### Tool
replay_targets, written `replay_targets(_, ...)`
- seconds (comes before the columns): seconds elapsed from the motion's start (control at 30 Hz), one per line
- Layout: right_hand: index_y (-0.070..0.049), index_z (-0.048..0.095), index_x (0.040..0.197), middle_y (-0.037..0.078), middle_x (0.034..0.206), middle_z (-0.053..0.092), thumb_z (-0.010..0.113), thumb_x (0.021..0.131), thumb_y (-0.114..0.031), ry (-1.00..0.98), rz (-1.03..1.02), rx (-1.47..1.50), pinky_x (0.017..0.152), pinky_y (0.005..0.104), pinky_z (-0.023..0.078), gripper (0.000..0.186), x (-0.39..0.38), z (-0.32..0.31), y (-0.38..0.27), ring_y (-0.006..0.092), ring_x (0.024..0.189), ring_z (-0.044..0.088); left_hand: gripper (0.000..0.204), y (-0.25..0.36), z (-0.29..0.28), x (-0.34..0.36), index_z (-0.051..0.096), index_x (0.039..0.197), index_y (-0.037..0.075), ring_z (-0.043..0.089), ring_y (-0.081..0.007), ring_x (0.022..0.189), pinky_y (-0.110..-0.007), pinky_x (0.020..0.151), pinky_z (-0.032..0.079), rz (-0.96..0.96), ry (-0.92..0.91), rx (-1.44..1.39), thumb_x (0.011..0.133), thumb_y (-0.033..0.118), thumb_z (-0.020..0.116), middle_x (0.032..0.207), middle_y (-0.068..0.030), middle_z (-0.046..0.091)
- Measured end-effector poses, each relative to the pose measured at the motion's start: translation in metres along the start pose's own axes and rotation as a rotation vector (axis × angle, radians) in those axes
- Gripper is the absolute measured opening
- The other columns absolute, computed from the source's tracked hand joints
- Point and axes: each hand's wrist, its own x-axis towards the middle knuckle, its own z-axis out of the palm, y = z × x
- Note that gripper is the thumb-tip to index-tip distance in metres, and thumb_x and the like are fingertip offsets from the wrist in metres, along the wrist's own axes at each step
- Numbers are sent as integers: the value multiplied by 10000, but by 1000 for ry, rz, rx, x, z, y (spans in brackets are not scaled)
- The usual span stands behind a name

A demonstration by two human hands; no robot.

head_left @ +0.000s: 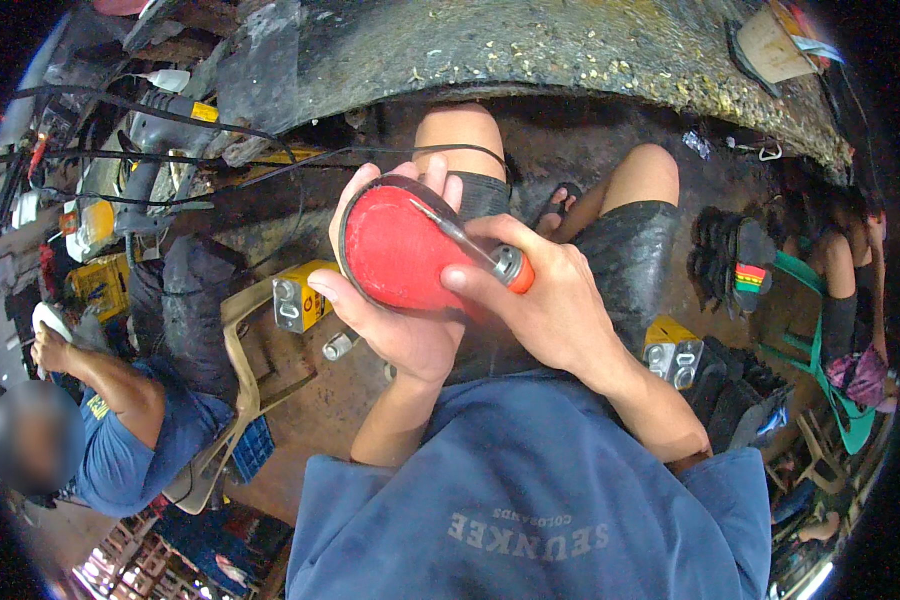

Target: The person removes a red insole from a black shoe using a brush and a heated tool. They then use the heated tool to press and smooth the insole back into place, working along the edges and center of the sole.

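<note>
A red rounded piece with a dark rim (395, 245), which looks like part of a shoe sole, is held above my lap. My left hand (410, 340) cups it from below and from the left, thumb and fingertips showing around its edge. Closed around a pointed metal tool with an orange handle (515, 270), like an awl, is my right hand (550, 300). The tool's thin shaft slants across the right side of the red piece, its tip toward the upper edge. My right thumb presses on the red surface.
A rough, worn bench (530, 50) stands ahead, with a pale container (770, 45) at its right. Power tools (165, 125) and black cables crowd the left. A co-worker in blue (150, 430) sits left by a beige chair (235, 370). Yellow boxes (315, 295) and dark footwear (735, 385) lie around.
</note>
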Motion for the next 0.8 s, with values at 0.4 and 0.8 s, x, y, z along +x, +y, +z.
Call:
replay_targets(0.4, -100, 774, 1208, 193, 854, 789, 867, 932, -498, 32, -39, -10, 777, 443, 617, 493, 3, -2, 0, 335, 829, 804, 1030, -1, -1, -3, 353, 1635, 23, 584, -467, 1431, -610, 1241, 453, -27, -42, -15, 1052, 862, 226, 1525, -243, 541)
replay_targets(0.8, -105, 762, 1212, 174, 833, 782, 870, 936, -470, 39, -59, -71, 754, 428, 606, 470, 3, -4, 0, 335, 799, 808, 1032, -1, -4, -5, 359, 1633, 7, 604, -448, 1405, -606, 1219, 470, -78, -62, -33, 1059, 856, 238, 1495, -230, 567)
